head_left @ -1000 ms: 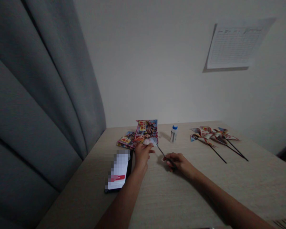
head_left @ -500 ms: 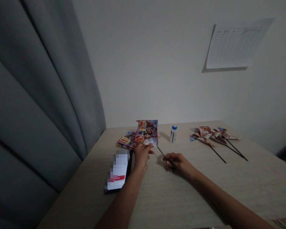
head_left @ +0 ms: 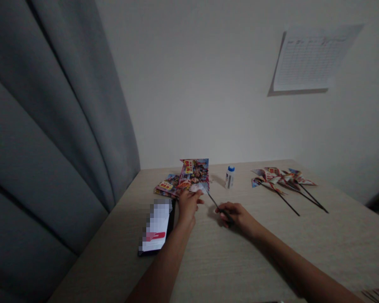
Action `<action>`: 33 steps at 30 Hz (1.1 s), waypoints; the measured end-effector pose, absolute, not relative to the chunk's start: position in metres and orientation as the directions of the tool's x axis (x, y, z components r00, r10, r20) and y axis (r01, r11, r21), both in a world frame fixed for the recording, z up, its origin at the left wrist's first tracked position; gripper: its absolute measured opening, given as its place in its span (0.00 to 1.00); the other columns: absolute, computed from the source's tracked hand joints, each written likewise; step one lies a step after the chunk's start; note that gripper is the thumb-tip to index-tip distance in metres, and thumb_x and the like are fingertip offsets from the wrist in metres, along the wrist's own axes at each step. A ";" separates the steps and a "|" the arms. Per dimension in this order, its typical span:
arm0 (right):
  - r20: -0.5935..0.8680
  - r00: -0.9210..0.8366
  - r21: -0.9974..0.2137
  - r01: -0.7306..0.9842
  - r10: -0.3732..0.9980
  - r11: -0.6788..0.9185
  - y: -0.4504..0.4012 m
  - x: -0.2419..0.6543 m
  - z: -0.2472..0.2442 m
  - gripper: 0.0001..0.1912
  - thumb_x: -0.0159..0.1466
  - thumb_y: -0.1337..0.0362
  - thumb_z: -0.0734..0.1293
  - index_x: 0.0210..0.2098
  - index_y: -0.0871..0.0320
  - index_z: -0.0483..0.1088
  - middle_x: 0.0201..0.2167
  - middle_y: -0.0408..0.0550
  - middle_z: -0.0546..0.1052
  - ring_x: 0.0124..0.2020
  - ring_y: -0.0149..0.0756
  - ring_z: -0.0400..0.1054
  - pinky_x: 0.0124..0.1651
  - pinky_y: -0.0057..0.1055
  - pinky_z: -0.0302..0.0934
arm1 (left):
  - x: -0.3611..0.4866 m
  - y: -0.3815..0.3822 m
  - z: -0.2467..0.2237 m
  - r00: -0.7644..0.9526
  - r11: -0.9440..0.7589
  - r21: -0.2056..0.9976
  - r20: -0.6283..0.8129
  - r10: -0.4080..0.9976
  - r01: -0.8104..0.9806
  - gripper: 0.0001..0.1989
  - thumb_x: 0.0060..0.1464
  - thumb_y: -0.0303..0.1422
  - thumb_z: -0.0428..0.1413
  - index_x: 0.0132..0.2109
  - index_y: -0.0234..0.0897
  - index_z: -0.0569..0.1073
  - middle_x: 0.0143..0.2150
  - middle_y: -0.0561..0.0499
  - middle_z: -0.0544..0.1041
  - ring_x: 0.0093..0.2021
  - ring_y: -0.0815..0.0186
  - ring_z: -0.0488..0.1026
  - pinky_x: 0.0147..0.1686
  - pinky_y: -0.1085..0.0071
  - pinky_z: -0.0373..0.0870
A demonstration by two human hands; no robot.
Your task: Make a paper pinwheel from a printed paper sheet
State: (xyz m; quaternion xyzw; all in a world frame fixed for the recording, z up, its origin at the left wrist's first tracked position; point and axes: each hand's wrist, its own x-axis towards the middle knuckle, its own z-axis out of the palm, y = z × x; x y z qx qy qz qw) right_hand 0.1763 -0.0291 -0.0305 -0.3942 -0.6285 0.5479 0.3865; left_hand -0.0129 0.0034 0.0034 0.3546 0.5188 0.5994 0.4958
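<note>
My left hand [head_left: 188, 204] pinches the lower edge of a colourful printed paper [head_left: 198, 170], which stands raised above the table with a yellow price box on it. Closed around the dark handles of a pair of scissors [head_left: 217, 204] is my right hand [head_left: 235, 213]. The scissors point up and left, with their tip at the paper's lower right corner. Whether the blades are apart is too small to tell. Behind my left hand lies a stack of similar printed papers [head_left: 166, 187].
A phone [head_left: 158, 229] with a lit screen lies left of my left forearm. A white glue bottle [head_left: 229, 177] with a blue cap stands behind the scissors. Several paper pinwheels [head_left: 276, 179] on black sticks lie at the right of the wooden table [head_left: 227, 265]. A grey curtain [head_left: 60, 118] hangs at left.
</note>
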 end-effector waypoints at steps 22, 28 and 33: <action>0.027 -0.384 -0.998 0.036 0.923 0.044 -0.029 0.176 -0.032 0.20 0.55 0.51 0.73 0.37 0.62 0.74 0.23 0.41 0.69 0.21 0.27 0.62 0.25 0.26 0.54 | -0.015 0.006 0.002 -0.260 0.027 0.977 -0.083 0.962 -0.213 0.16 0.37 0.37 0.65 0.31 0.35 0.70 0.31 0.49 0.79 0.17 0.76 0.66 0.14 0.80 0.47; 0.030 -0.376 -0.997 0.055 0.926 0.054 -0.030 0.175 -0.031 0.22 0.55 0.50 0.73 0.39 0.63 0.74 0.22 0.41 0.70 0.21 0.28 0.62 0.24 0.26 0.53 | -0.016 0.008 -0.002 -0.263 0.015 0.983 -0.063 0.963 -0.182 0.15 0.38 0.38 0.65 0.29 0.35 0.69 0.30 0.49 0.79 0.17 0.76 0.65 0.14 0.80 0.46; 0.048 -0.381 -0.995 0.064 0.923 0.078 -0.031 0.176 -0.029 0.23 0.57 0.49 0.72 0.41 0.63 0.74 0.22 0.41 0.69 0.21 0.28 0.63 0.25 0.26 0.53 | -0.016 0.010 -0.006 -0.259 0.013 0.988 -0.052 0.965 -0.152 0.15 0.39 0.38 0.65 0.27 0.36 0.67 0.28 0.50 0.79 0.16 0.76 0.64 0.14 0.80 0.47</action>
